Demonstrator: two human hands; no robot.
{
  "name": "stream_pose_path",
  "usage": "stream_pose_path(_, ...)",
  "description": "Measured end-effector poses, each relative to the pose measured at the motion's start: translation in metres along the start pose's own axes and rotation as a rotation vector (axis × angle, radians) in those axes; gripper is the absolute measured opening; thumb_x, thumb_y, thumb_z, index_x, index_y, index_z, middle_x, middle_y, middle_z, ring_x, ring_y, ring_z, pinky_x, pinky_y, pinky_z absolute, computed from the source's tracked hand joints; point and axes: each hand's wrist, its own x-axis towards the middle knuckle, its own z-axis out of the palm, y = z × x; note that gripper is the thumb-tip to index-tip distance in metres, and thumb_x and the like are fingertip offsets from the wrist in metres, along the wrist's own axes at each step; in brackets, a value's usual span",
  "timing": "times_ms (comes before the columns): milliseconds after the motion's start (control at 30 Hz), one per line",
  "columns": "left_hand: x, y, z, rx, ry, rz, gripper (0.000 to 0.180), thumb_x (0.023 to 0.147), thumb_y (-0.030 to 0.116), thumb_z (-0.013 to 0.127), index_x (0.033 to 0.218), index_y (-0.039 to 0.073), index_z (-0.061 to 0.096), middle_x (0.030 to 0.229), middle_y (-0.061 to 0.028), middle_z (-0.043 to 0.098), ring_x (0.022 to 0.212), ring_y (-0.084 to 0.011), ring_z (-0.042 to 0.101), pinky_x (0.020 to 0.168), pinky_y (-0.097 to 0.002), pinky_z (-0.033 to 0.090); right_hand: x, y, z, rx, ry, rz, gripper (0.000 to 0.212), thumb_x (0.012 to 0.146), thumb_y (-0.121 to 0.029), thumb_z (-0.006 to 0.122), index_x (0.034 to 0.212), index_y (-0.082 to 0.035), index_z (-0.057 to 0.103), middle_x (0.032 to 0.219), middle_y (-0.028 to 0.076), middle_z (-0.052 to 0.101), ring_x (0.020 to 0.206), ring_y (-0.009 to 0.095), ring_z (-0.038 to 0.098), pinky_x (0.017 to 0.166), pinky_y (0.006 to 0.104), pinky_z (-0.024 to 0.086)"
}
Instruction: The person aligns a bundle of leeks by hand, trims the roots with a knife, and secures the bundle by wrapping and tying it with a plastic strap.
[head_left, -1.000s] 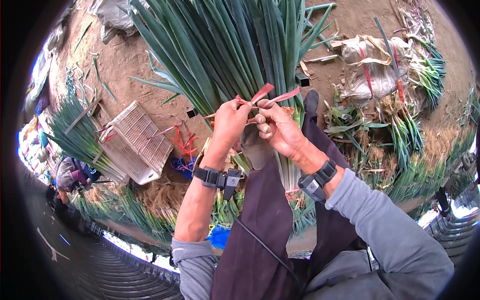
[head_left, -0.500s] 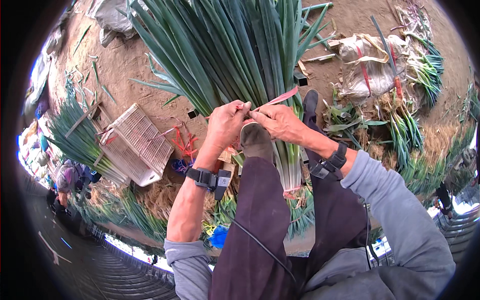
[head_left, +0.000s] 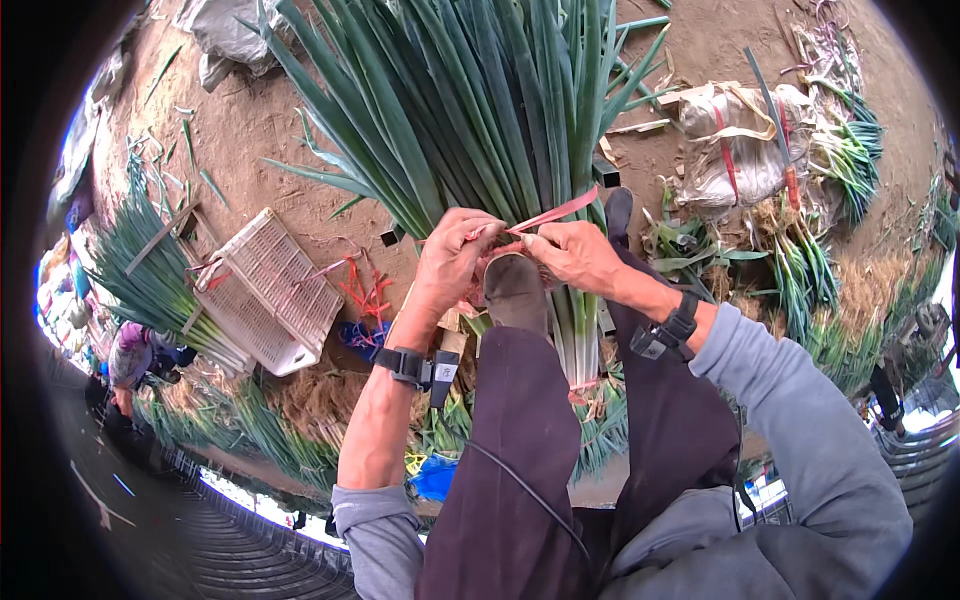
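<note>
A big bundle of green onions (head_left: 480,110) lies in front of me, its leaves pointing away and its pale stalks (head_left: 577,350) toward me. A pink plastic strap (head_left: 565,208) runs across the bundle. My left hand (head_left: 455,258) is closed in a pinch on the strap, left of my shoe. On the other side, my right hand (head_left: 578,258) also pinches the strap, thumb and fingers together. The strap's flat band rises past my right hand toward the leaves. My shoe (head_left: 516,285) presses against the bundle between both hands. The fingers partly hide where the strap meets.
To the left stand a white plastic crate (head_left: 280,285), red strings (head_left: 368,292) and another green onion bundle (head_left: 150,265). At right, a long blade with an orange handle (head_left: 791,188) rests against a white wrapped bale (head_left: 735,150). A person (head_left: 138,358) is at far left.
My hands have drawn slightly apart; the right one has shifted a little right and down. Both keep their pinch on the strap. The view has tilted slightly.
</note>
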Motion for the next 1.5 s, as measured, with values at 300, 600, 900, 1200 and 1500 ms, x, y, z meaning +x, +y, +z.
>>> stream_pose_path(300,0.017,0.032,-0.014,-0.809,-0.255,-0.615,0.040,0.107,0.036,0.053,0.091,0.001,0.067,0.068,0.0060,0.049,0.056,-0.0039,0.040,0.054,-0.0197,0.033,-0.012,-0.032,0.001,0.425,-0.074,0.154,0.047,0.104,-0.031,0.056,0.066,-0.005,0.050,0.059,-0.007,0.041,0.056,0.005,0.038,0.049,0.0300,0.031)
stream_pose_path(600,0.013,0.055,-0.028,-0.523,-0.444,-0.675,0.039,0.104,0.044,0.054,0.087,0.009,0.060,0.071,0.0065,0.046,0.062,-0.0039,0.044,0.053,-0.0232,0.042,-0.029,-0.046,-0.009,0.341,-0.099,0.194,0.045,0.103,-0.030,0.057,0.068,-0.005,0.050,0.061,-0.007,0.040,0.058,0.006,0.038,0.050,0.0312,0.031)
stream_pose_path(900,0.033,0.022,-0.033,-0.412,-0.573,-0.456,0.035,0.106,0.036,0.052,0.090,0.006,0.059,0.079,0.0034,0.054,0.075,-0.0074,0.052,0.071,-0.0268,0.046,0.004,-0.004,-0.022,0.085,-0.004,-0.120,0.045,0.102,-0.039,0.055,0.073,-0.005,0.062,0.059,0.003,0.059,0.053,0.012,0.055,0.053,0.0307,0.045)
stream_pose_path(1200,0.027,-0.016,-0.033,-0.472,-0.500,-0.658,0.040,0.106,0.039,0.052,0.085,0.007,0.062,0.077,0.0057,0.054,0.074,-0.0063,0.048,0.068,-0.0245,0.042,0.000,-0.010,-0.034,-0.014,-0.155,0.187,0.048,0.101,-0.044,0.054,0.075,-0.004,0.060,0.065,0.008,0.063,0.058,0.024,0.066,0.056,0.0385,0.050)
stream_pose_path(1500,0.048,-0.012,-0.039,-0.294,-0.523,-0.416,0.041,0.106,0.038,0.050,0.083,0.004,0.057,0.076,0.0018,0.054,0.074,-0.0086,0.049,0.066,-0.0289,0.043,0.009,-0.023,-0.055,-0.126,-0.227,0.176,0.048,0.102,-0.045,0.051,0.076,-0.006,0.064,0.069,0.010,0.068,0.067,0.028,0.070,0.064,0.0416,0.053)
